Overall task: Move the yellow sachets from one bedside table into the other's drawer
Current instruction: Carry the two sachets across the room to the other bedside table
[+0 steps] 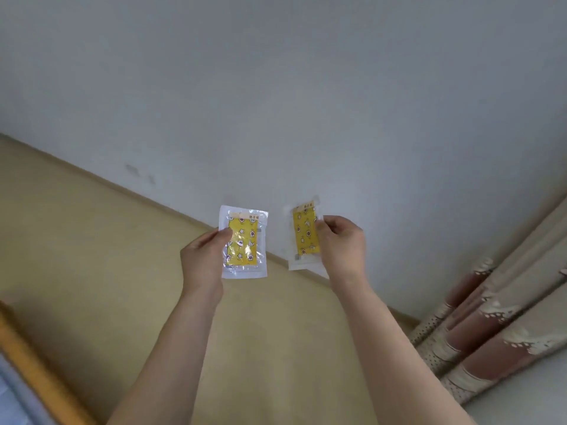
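Note:
I hold two yellow sachets up in front of me, each in a clear plastic wrapper with a star and flower print. My left hand [202, 259] pinches the left sachet [244, 242] by its left edge, its face flat toward me. My right hand [342, 243] grips the right sachet [303, 234] by its right edge, turned slightly sideways. The two sachets are apart, roughly level with each other. Neither bedside table nor any drawer is in view.
A white wall [306, 102] fills the upper half. A beige headboard or panel [92, 256] slopes across the lower left, with an orange wooden edge [33, 363] at the bottom left. Patterned cream and maroon curtains [497, 326] hang at the lower right.

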The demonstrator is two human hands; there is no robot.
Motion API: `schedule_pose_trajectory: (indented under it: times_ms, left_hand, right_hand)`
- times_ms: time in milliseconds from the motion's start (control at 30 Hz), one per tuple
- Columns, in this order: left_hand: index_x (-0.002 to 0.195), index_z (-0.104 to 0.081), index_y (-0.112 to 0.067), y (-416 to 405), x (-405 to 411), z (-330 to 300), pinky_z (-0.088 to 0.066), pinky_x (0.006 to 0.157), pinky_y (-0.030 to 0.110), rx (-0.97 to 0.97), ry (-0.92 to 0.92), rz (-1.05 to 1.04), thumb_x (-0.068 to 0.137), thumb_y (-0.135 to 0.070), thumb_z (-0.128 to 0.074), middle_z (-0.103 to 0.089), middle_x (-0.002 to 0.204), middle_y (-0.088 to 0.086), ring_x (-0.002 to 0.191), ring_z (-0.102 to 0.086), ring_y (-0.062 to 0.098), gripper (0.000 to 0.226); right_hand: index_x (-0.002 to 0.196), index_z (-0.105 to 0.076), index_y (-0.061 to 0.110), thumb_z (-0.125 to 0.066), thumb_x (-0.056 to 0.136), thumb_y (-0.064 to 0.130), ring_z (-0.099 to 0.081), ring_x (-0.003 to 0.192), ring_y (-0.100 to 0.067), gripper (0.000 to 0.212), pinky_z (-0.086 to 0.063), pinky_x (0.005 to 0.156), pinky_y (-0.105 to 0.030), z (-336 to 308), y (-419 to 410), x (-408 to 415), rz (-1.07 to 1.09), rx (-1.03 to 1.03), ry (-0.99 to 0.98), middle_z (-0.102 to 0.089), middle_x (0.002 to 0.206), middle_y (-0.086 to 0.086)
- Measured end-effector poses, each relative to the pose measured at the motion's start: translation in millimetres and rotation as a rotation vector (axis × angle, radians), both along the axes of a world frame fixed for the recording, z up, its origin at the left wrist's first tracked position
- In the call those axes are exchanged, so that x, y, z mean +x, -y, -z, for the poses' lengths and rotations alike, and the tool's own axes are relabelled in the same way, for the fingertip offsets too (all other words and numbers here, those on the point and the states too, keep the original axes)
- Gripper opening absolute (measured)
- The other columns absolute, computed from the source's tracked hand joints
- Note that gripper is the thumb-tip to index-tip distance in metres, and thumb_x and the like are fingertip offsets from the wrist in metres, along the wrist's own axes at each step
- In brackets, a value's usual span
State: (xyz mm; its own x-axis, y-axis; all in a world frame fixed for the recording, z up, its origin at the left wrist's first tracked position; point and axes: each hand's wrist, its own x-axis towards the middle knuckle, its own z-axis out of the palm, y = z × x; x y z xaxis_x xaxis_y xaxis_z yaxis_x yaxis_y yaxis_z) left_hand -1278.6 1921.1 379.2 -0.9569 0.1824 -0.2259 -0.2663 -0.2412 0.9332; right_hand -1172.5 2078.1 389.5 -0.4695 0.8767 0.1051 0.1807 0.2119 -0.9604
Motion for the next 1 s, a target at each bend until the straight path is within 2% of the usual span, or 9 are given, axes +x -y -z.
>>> schedule_pose_trajectory:
  times_ms: [100, 200, 267, 333, 533, 633, 733, 867, 1000]
  left_hand:
    - [0.082, -0.074, -0.016, -12.5, -45.7, 4.7, -0.054, 0.072, 0.033, 0.013, 0.044, -0.075, 0.082, -0.008, -0.073, -0.072, 0.07, -0.006, 0.065, -0.066, 0.016, 0.008]
    - [0.095, -0.073, -0.01, -22.8, -101.3, 9.4, -0.052, 0.053, 0.021, 0.003, 0.036, -0.155, 0.084, -0.009, -0.071, -0.072, 0.077, -0.002, 0.06, -0.066, 0.012, 0.011]
    - [0.1, -0.073, -0.007, -34.0, -139.9, 11.8, -0.05, 0.048, 0.018, -0.008, 0.011, -0.184, 0.085, -0.009, -0.07, -0.072, 0.084, 0.003, 0.062, -0.067, 0.013, 0.015]
    - [0.101, -0.073, -0.007, -45.8, -180.6, 14.0, -0.052, 0.051, 0.02, -0.013, -0.009, -0.22, 0.085, -0.009, -0.07, -0.074, 0.088, 0.005, 0.067, -0.068, 0.016, 0.016]
    - [0.099, -0.073, -0.004, -73.5, -307.8, -14.1, -0.055, 0.056, 0.026, -0.022, -0.057, -0.323, 0.085, -0.007, -0.07, -0.075, 0.088, 0.009, 0.07, -0.07, 0.021, 0.015]
    - [0.103, -0.073, -0.003, -67.8, -372.3, -34.8, -0.058, 0.071, 0.038, 0.0, -0.09, -0.412, 0.085, -0.009, -0.071, -0.075, 0.095, 0.013, 0.08, -0.071, 0.027, 0.019]
    - [0.096, -0.073, -0.007, -52.2, -426.4, -50.2, -0.058, 0.073, 0.039, 0.001, -0.101, -0.541, 0.085, -0.01, -0.073, -0.076, 0.085, 0.007, 0.077, -0.072, 0.026, 0.011]
    - [0.082, -0.071, -0.017, -19.6, -496.7, -63.9, -0.059, 0.069, 0.034, 0.005, -0.086, -0.683, 0.084, -0.012, -0.075, -0.075, 0.074, -0.001, 0.073, -0.072, 0.02, 0.006]
    - [0.09, -0.074, -0.018, 30.3, -572.7, -64.6, -0.058, 0.084, 0.047, -0.009, -0.086, -0.797, 0.081, -0.017, -0.077, -0.077, 0.087, 0.003, 0.084, -0.074, 0.023, 0.009]
  right_hand:
    - [0.086, -0.056, -0.007, -0.053, 0.087, 0.02, -0.037, 0.062, -0.014, 0.027, -0.031, 0.061, -0.029, 9.8, -25.3, -56.6, -0.052, -0.039, 0.004, -0.043, 0.065, -0.004]
    - [0.085, -0.059, -0.005, -0.053, 0.088, 0.018, -0.04, 0.062, -0.014, 0.024, -0.035, 0.061, -0.028, 22.2, -41.6, -120.7, -0.127, -0.096, 0.021, -0.046, 0.066, -0.013]
    - [0.083, -0.062, -0.003, -0.054, 0.088, 0.017, -0.041, 0.061, -0.014, 0.022, -0.036, 0.06, -0.028, 26.0, -53.8, -167.7, -0.175, -0.116, 0.019, -0.05, 0.066, -0.006]
    - [0.084, -0.064, -0.002, -0.054, 0.088, 0.017, -0.043, 0.061, -0.013, 0.022, -0.036, 0.06, -0.027, 27.2, -67.2, -217.6, -0.233, -0.123, -0.009, -0.053, 0.067, -0.004]
    - [0.085, -0.061, -0.004, -0.053, 0.087, 0.018, -0.045, 0.062, -0.013, 0.024, -0.036, 0.06, -0.029, -1.4, -110.7, -369.0, -0.351, -0.105, -0.086, -0.054, 0.069, -0.016]
    - [0.083, -0.06, -0.003, -0.053, 0.086, 0.019, -0.045, 0.063, -0.014, 0.023, -0.038, 0.063, -0.031, -21.7, -115.2, -446.6, -0.44, -0.089, -0.128, -0.058, 0.078, -0.022]
    - [0.076, -0.062, 0.005, -0.054, 0.087, 0.02, -0.05, 0.062, -0.017, 0.02, -0.048, 0.063, -0.04, -35.7, -99.3, -518.2, -0.528, -0.085, -0.125, -0.061, 0.072, -0.015]
    - [0.065, -0.064, 0.02, -0.056, 0.09, 0.017, -0.067, 0.075, -0.027, 0.027, -0.056, 0.075, -0.045, -48.9, -56.3, -607.3, -0.664, -0.124, -0.101, -0.07, 0.075, -0.002]
    - [0.079, -0.065, 0.006, -0.054, 0.088, 0.017, -0.061, 0.068, -0.027, 0.018, -0.055, 0.07, -0.042, -55.6, -2.3, -705.5, -0.792, -0.095, -0.109, -0.069, 0.084, -0.013]
